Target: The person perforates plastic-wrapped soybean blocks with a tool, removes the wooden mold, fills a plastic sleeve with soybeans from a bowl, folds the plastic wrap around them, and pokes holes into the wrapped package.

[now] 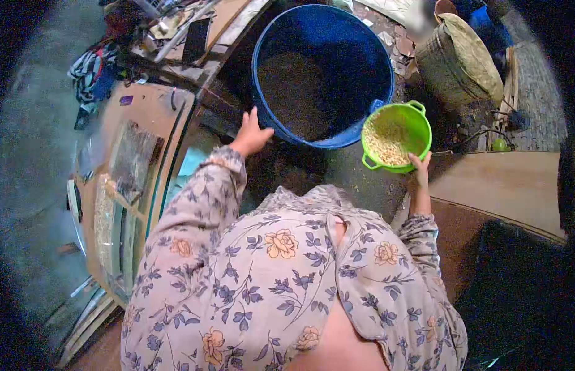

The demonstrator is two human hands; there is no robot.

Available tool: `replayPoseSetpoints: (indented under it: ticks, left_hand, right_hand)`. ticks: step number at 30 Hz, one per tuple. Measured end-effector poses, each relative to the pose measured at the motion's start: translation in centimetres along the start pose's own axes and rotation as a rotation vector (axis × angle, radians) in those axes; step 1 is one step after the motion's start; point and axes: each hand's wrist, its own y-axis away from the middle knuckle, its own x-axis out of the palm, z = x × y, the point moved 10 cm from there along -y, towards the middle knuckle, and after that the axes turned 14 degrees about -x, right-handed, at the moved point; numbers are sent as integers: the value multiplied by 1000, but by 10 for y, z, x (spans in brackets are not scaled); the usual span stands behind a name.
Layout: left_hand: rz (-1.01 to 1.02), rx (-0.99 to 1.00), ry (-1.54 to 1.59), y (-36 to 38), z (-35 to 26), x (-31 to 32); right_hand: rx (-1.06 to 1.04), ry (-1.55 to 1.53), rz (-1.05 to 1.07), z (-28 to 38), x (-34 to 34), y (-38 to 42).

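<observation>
My right hand grips the near rim of a green colander-like bowl with two loop handles, thumb over the inside edge. Pale grains lie in the bowl, heaped toward its left side. A large blue barrel stands in front of me, and the bowl overlaps the right of its rim in this view. Deep inside the barrel is a brownish mass, dim in shadow. At the barrel's left rim, my left hand has its fingers spread and holds nothing.
A woven sack stands at the back right. Wooden boards lie to my right. On the left are a leaning wooden panel, a cluttered table and a pile of cloth. Rubble litters the floor behind the barrel.
</observation>
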Motion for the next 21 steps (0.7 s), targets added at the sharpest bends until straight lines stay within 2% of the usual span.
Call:
replayPoseSetpoints:
  ticks: [1,3,5,6,7,9,10,13,14,17,21]
  left_hand:
    - [-32,43,22,-26,-8,-5]
    - [-82,74,51,-78,-22,-11]
    - [-169,81,71,-112,-27,-21]
    - [-246,27,50,-122,-32,-28]
    - [-237,19,56,-138,-36,-27]
    - [-298,-19,50,-166,-37,-28]
    - [-480,53,3,-173,-39,-31]
    - [-505,-69,-6,-181,-26,-33]
    - [-595,-54,-27,-180,-29,-34]
    - [-616,19,-11,-175,-31,-38]
    - [-612,-52,7,-174,-24,-41]
  right_hand:
    - [-102,30,71,27,29,-14]
    - [-21,-7,197,54,86,-35]
    - [-140,104,162,43,121,-55]
    - [-194,198,213,29,139,-73]
    - [-252,286,261,24,161,-89]
    - [-43,631,368,-5,196,-111]
    - [-109,692,389,1,219,-119]
    - [85,846,545,-46,270,-133]
    - [65,918,579,-59,286,-140]
    - [59,1020,746,-126,323,-148]
    - [91,1084,926,-202,361,-143]
